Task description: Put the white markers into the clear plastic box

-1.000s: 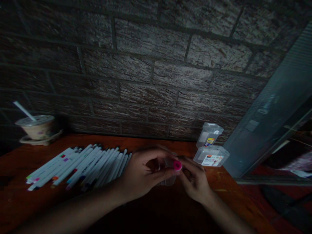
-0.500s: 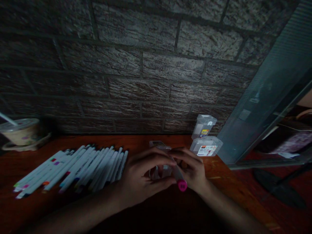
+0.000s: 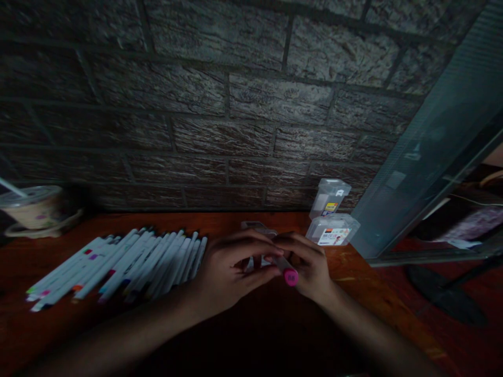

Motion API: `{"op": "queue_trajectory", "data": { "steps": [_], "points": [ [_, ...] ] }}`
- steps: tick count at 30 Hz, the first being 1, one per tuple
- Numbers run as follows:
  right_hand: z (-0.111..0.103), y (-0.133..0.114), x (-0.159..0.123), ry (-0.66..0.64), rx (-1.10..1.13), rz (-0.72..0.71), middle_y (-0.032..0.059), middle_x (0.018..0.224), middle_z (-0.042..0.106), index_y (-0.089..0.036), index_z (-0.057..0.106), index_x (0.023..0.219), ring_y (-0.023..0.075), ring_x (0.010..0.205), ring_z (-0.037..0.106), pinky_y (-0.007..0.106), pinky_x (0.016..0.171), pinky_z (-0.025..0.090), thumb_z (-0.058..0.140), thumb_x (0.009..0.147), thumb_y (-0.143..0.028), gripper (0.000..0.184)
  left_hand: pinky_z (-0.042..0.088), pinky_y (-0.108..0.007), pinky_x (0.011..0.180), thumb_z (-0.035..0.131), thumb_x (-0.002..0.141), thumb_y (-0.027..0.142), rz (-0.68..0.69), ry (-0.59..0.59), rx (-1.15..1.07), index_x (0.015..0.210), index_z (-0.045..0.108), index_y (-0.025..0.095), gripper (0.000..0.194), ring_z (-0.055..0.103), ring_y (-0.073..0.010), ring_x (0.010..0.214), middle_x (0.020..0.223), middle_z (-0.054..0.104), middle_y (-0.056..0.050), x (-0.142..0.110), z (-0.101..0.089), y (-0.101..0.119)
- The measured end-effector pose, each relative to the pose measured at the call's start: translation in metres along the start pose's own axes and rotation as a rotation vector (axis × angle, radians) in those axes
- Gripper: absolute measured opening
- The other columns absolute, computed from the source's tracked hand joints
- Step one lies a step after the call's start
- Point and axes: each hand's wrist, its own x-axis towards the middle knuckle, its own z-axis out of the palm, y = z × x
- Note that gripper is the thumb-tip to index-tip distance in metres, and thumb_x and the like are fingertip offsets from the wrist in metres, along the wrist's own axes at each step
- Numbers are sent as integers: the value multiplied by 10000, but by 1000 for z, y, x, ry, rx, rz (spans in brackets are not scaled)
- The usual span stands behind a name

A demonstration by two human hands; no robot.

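Note:
A marker (image 3: 290, 275) with a pink end cap is held between both hands, its pink end pointing toward me. My left hand (image 3: 239, 264) pinches it between thumb and fingers. The fingers of my right hand (image 3: 308, 262) are closed around its other side; their tips are partly hidden. Behind the hands, a clear plastic case (image 3: 257, 226) shows only in part. To the left of my left hand lie many white markers (image 3: 133, 262) side by side, with caps of various colours.
Two clear plastic case pieces, one upright (image 3: 330, 198) and a wider one with a label (image 3: 334, 229), stand at the back right of the wooden table (image 3: 373, 293). A lidded cup with a straw (image 3: 35, 207) is at the far left. A brick wall (image 3: 204, 131) rises behind.
The marker has tilted, so its pink end now points down toward me and more of its barrel shows. My view has turned slightly right. Both hands stay on the marker.

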Motion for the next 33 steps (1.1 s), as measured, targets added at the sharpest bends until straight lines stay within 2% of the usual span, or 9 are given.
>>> {"op": "queue_trajectory", "data": {
  "steps": [6, 22, 28, 33],
  "points": [
    [0, 0, 0, 8, -17, -1, 69, 945, 748, -220, 732, 1095, 188, 766, 696, 299, 614, 561, 752, 921, -177, 180, 610, -250, 770, 836, 830, 125, 8, 6, -10, 1004, 790, 150, 182, 751, -157, 824, 939, 793, -69, 1, -1, 1],
    [0, -4, 4, 17, -31, -4, 64, 921, 753, -220, 734, 1069, 183, 724, 699, 285, 582, 550, 752, 915, -165, 164, 620, -272, 759, 824, 851, 159, 2, 4, 3, 1002, 785, 174, 158, 748, -165, 804, 926, 793, -62, 2, 0, 2],
    [0, -3, 2, 13, -15, -5, 61, 949, 758, -228, 735, 1086, 193, 781, 717, 293, 618, 569, 761, 899, -132, 211, 615, -268, 796, 855, 812, 128, 7, 10, -12, 997, 786, 153, 199, 751, -163, 839, 940, 792, -62, 1, 0, 1],
    [0, -5, 5, 19, -35, -20, 69, 937, 768, -227, 736, 1072, 201, 783, 729, 295, 594, 579, 741, 926, -188, 152, 619, -271, 792, 843, 821, 125, 4, 15, -4, 991, 784, 159, 183, 751, -161, 829, 929, 792, -58, 1, -1, 2]
  ]
}}
